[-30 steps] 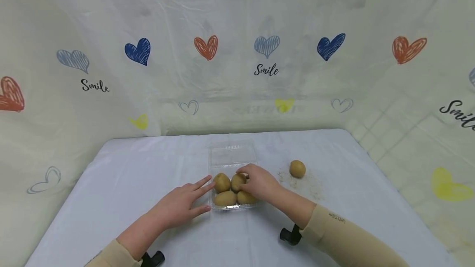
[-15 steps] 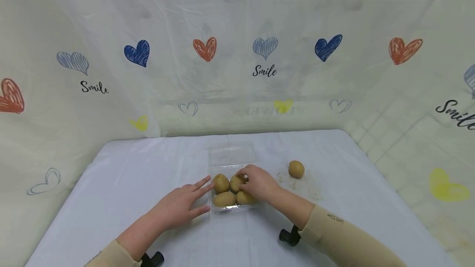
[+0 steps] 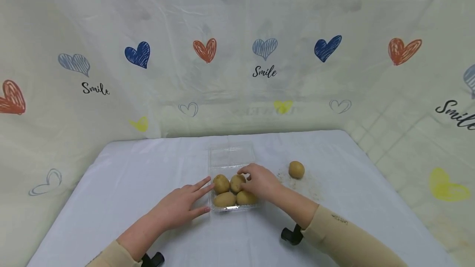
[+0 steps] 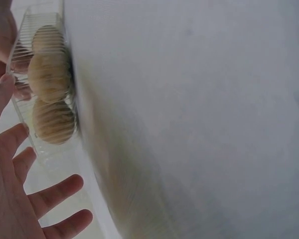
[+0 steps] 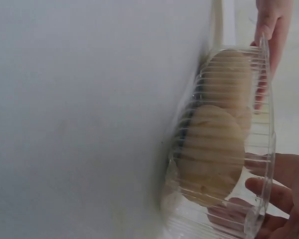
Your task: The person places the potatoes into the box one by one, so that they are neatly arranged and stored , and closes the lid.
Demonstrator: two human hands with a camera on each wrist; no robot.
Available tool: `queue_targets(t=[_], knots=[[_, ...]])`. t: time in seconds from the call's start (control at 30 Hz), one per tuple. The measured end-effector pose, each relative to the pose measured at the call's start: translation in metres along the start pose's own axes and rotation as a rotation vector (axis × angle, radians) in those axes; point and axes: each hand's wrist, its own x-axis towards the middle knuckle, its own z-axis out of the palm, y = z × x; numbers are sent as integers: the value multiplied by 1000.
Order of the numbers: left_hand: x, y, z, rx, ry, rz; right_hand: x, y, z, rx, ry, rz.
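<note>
- So the clear plastic box (image 3: 234,208) sat mid-table on a white cloth (image 3: 159,160), its lid (image 3: 232,156) folded back on the far side.
- Four potatoes were in it, two by two: far left potato (image 3: 221,184), far right potato (image 3: 236,183), near left potato (image 3: 224,200) and near right potato (image 3: 246,198).
- A fifth, the loose potato (image 3: 296,169), was out on the cloth to the right — well apart from the box, with some brownish crumbs (image 3: 314,190) around it.
- Left hand (image 3: 179,206): fingers straight and spread at the box's left side, touching the rim, with nothing clamped. Looked more like steadying than lifting, tbh.
- Right hand (image 3: 261,182): reaching in from the right, fingers curved at the far right potato. Index finger toward its far edge, thumb on the right — couldn't tell if it was really gripping or just resting there.
- The hands were apart, one on each side of the box.
- Progress-wise, pretty far along I'd say: four in, and the far right one looked about settled.
- Left over, as far as it showed: one potato out and the lid not closed. Whether a fifth would fit was hard to judge.
</note>
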Motion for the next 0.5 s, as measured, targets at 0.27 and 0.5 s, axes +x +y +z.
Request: queue_targets(t=[0.27,0.5], knots=[[0,0,0,-4,1,0,-4,4,-10,15,30,-19],[-2,0,1,4,35,19,-10,12,-23,8,96,-30]])
